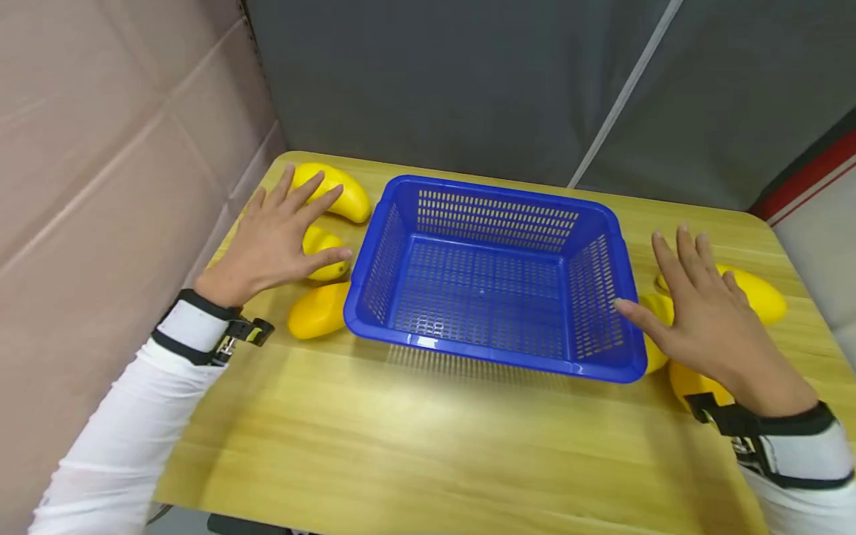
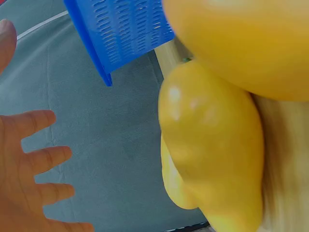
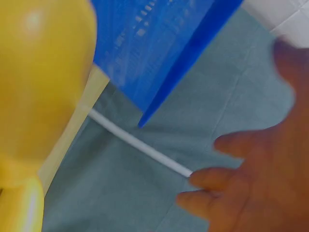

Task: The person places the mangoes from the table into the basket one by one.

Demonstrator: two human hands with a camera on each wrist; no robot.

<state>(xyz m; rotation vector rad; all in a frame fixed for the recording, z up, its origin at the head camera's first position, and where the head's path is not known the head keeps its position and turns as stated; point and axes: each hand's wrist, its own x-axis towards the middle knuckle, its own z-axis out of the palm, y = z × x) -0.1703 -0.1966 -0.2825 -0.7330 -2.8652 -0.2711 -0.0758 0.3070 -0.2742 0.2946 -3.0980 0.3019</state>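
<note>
A blue plastic basket [image 1: 481, 291] with slotted walls stands on the wooden table, nothing inside it. My left hand [image 1: 277, 238] is spread above the yellow fruits on the left: a long curved one [image 1: 337, 192] at the back, a rounder one [image 1: 324, 253] and a mango-like one [image 1: 317, 310] in front. On the other side my right hand [image 1: 712, 319] hovers with fingers extended over more yellow fruits, one long [image 1: 756, 293], one beside the basket [image 1: 655, 357] and one near the wrist [image 1: 692, 386]. Both palms show in the wrist views, holding nothing.
The table [image 1: 414, 446] reaches to a dark grey partition [image 1: 428, 82] at the back. A pale padded wall [image 1: 100, 148] runs along the left side. At the far right is a white and red panel [image 1: 822, 186].
</note>
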